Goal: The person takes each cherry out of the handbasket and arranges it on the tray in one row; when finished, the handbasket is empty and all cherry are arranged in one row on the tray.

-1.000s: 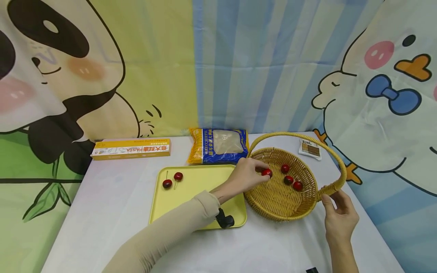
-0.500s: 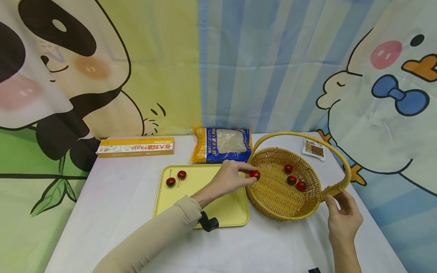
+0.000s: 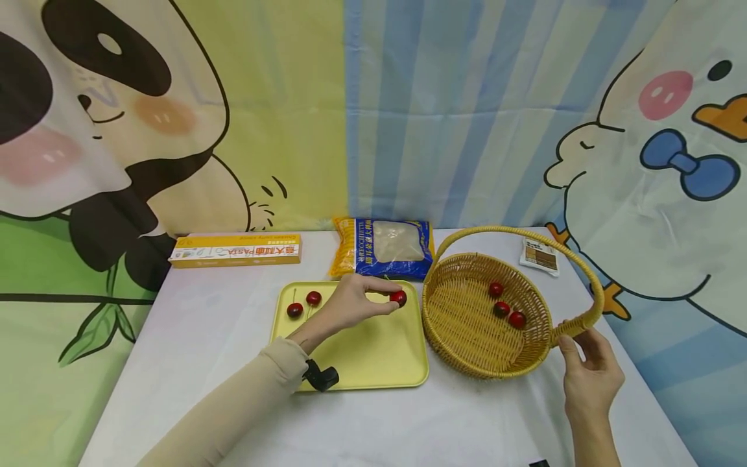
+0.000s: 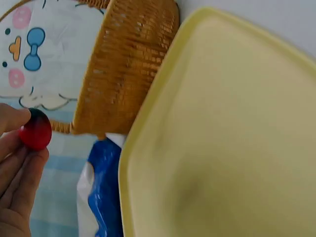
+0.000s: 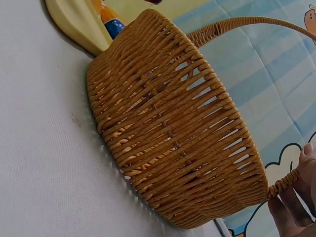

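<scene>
My left hand [image 3: 350, 305] pinches a dark red cherry [image 3: 399, 298] between thumb and fingertips, above the right part of the yellow tray [image 3: 379, 373]. In the left wrist view that cherry [image 4: 36, 130] shows at the fingertips, the wicker basket [image 4: 123, 69] behind. Two more cherries [image 3: 295, 311] with stems lie at the tray's far left corner. The wicker basket [image 3: 467, 311] stands right of the tray, with three cherries [image 3: 500, 309] in its right half. My right hand [image 3: 592, 373] grips the base of the basket's handle [image 5: 286, 182] on the right side.
Behind the tray lies a blue and yellow pasta bag [image 3: 382, 250]. A long pasta box [image 3: 236, 251] is at the back left. A small white and brown packet [image 3: 539, 255] lies behind the basket. A printed curtain [image 3: 403, 117] hangs along the table's back.
My left hand has moved left with the cherry, from over the basket to over the tray. The right hand still holds the handle. The head view has shifted slightly.
</scene>
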{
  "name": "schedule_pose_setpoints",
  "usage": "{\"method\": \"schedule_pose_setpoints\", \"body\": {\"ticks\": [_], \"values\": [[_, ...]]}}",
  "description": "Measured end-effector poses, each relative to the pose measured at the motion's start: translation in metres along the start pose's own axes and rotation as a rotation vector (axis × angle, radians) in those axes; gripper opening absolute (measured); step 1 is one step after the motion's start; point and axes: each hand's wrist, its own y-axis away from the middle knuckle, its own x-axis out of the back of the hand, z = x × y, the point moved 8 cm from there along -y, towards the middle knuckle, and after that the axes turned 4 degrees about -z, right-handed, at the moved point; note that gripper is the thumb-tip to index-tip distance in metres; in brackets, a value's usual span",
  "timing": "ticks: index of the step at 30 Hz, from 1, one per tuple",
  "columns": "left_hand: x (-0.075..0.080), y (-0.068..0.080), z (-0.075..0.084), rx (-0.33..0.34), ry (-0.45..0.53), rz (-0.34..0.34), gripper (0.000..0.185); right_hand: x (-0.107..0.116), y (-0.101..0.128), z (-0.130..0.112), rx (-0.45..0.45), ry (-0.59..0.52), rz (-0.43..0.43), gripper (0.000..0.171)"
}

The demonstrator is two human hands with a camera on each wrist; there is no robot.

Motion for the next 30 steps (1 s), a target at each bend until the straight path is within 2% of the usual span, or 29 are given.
{"method": "schedule_pose_setpoints", "body": {"ticks": [4, 8, 16, 22, 30], "values": [[0.016, 0.008, -0.018, 0.056, 0.013, 0.000, 0.026, 0.001, 0.000, 0.000, 0.001, -0.007, 0.003, 0.041], [0.032, 0.013, -0.035, 0.085, 0.005, 0.018, 0.025, 0.001, -0.001, -0.001, 0.016, -0.022, -0.004, 0.041], [0.057, 0.023, -0.060, 0.139, -0.067, 0.022, 0.026, 0.000, -0.001, 0.000, 0.013, -0.018, -0.009, 0.042], [0.067, 0.029, -0.072, 0.202, -0.069, -0.001, 0.030, 0.000, -0.001, 0.000, -0.003, 0.004, -0.006, 0.042], [0.076, 0.028, -0.079, 0.184, -0.111, -0.032, 0.030, -0.001, -0.001, -0.001, 0.009, -0.031, -0.013, 0.043]]}}
